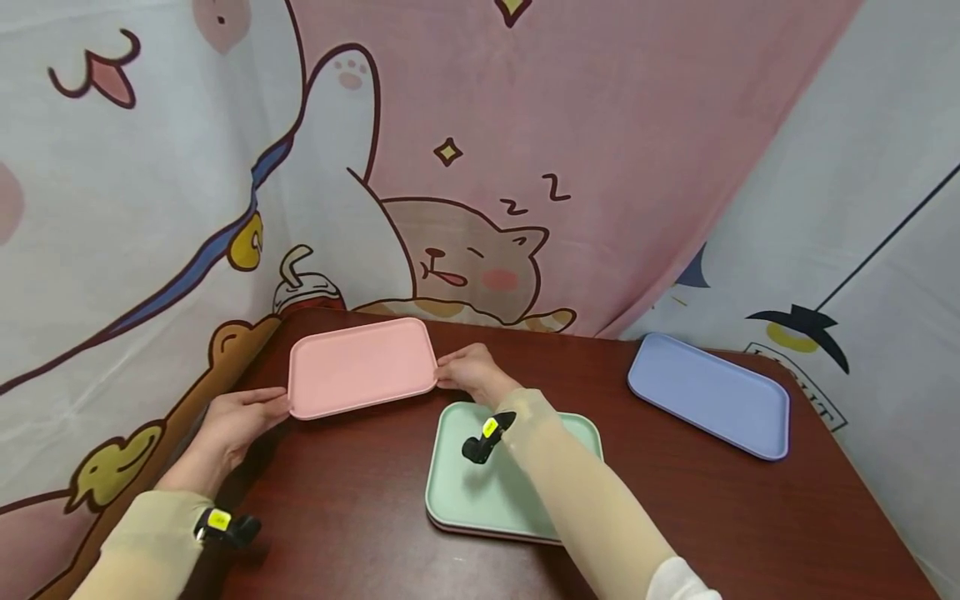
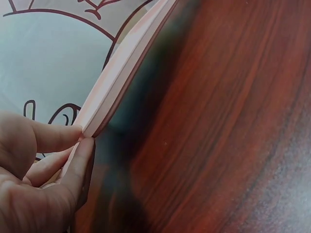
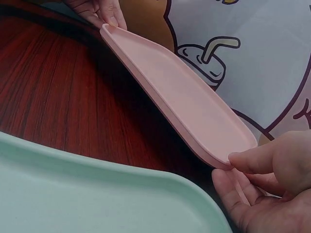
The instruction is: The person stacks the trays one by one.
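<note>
A pink rectangular tray [image 1: 362,367] with a low rim is at the back left of the table, between both hands. My left hand [image 1: 238,425] pinches its left end, thumb against the rim in the left wrist view. At the opposite short end, my right hand [image 1: 474,372] grips the rim between thumb and fingers [image 3: 232,191]. A dark shadow lies under the tray, which appears to be a little above the tabletop. A light green tray [image 1: 480,500] lies below my right forearm, stacked on at least one other tray whose edge shows underneath.
A blue tray [image 1: 708,396] lies at an angle at the back right of the dark brown wooden table [image 1: 337,517]. Cartoon-printed cloth [image 1: 622,150] hangs behind the table and along its left and right sides.
</note>
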Demonstrator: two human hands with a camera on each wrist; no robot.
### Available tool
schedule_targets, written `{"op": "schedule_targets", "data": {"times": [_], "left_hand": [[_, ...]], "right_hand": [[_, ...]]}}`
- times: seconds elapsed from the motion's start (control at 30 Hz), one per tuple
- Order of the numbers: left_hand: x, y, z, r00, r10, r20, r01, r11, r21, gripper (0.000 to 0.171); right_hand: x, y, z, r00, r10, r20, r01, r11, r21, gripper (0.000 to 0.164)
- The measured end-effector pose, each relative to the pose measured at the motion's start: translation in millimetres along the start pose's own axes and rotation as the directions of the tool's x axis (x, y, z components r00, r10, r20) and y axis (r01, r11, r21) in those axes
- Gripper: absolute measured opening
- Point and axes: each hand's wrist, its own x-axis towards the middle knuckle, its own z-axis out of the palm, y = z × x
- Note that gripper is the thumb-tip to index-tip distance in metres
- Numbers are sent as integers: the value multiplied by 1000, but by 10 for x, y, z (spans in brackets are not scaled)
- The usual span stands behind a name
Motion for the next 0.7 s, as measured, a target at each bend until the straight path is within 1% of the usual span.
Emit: {"op": "schedule_targets", "data": {"times": [0.13,0.27,0.4,0.53,0.7], "left_hand": [[-37,52,-4,1000,-1,30,2,999,-37,62],[-82,97,-13,998,1,57,2,999,-39,62],[-117,138,3,996,15,93,-10,999,-52,62],[-144,185,34,991,37,130,-31,998,-52,61],[-163,240,83,986,55,157,-48,998,-47,59]], "right_hand": [[-16,-15,-44,1000,-6,19,6,1000,19,25],[-54,-43,-93,998,-13,54,11,999,34,26],[-127,-98,-156,998,-1,70,1,1000,5,28],[-201,-151,-230,998,13,60,-11,1000,-26,27],[-288,-201,-317,998,18,61,-16,999,-35,28]]}}
